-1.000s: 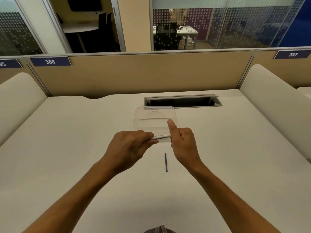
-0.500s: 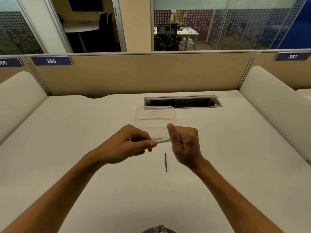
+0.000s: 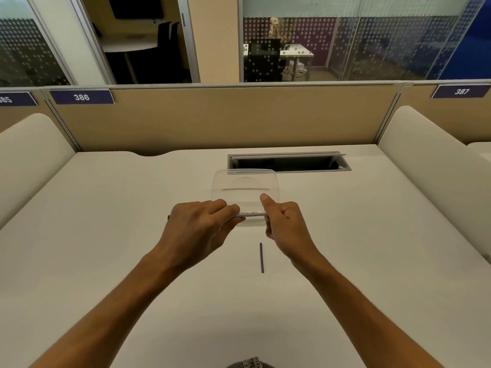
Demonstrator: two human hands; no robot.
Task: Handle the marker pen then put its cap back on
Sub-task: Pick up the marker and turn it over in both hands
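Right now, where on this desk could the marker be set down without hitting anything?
Bare desk lies left of the left hand and right of the right hand, out to the side panels. The middle is crowded: clear container behind the marker, thin dark stick in front.

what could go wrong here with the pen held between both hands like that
The marker pen is held level above the desk, gripped by the left hand and right hand, its ends hidden; a misaligned push could jam the cap. If it slips, it may hit the clear container behind or the thin dark stick below.
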